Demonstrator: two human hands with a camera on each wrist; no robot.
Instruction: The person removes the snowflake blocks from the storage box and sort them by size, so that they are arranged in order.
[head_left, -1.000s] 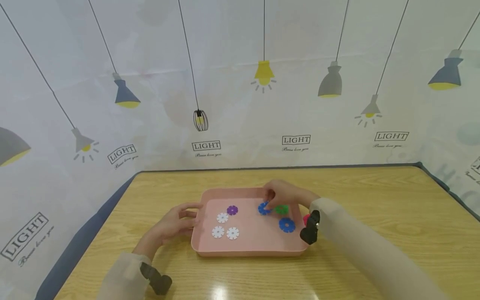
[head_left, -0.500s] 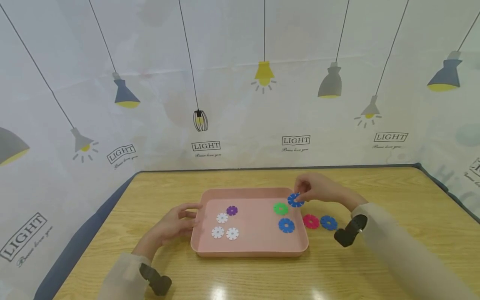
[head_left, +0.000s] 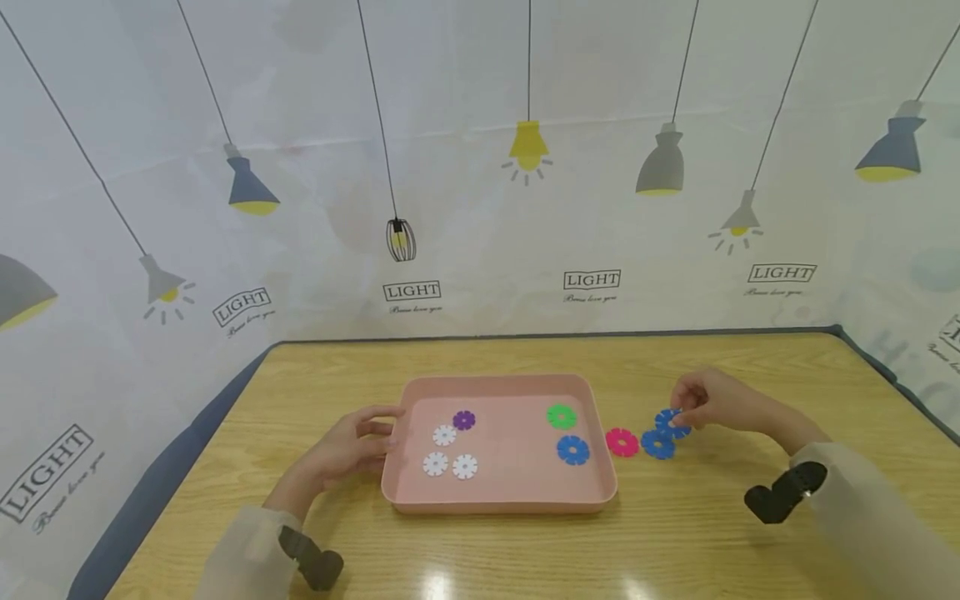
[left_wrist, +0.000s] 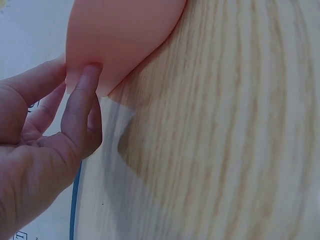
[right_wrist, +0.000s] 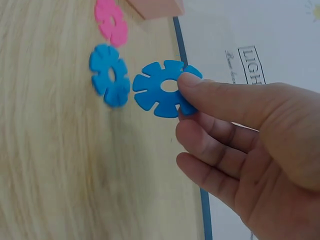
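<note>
My right hand (head_left: 693, 400) pinches a blue snowflake disc (head_left: 670, 422) (right_wrist: 162, 90) just above the wooden table, right of the pink tray (head_left: 495, 500). Next to it on the table lie another blue disc (head_left: 657, 445) (right_wrist: 109, 75) and a pink disc (head_left: 622, 442) (right_wrist: 111, 21). My left hand (head_left: 352, 446) holds the tray's left edge (left_wrist: 90, 75) with fingers against its rim. Inside the tray lie a green disc (head_left: 561, 416), a blue disc (head_left: 573, 450), a purple disc (head_left: 464, 420) and three white discs (head_left: 448, 454).
The wooden table (head_left: 750, 533) is bounded at the back and sides by a curtain printed with lamps (head_left: 525, 208). Black wrist-camera mounts sit on both sleeves (head_left: 783, 492).
My right hand lifted a blue disc out of the tray and carried it right, over the rim, to the two discs on the table. The left hand has not moved.
</note>
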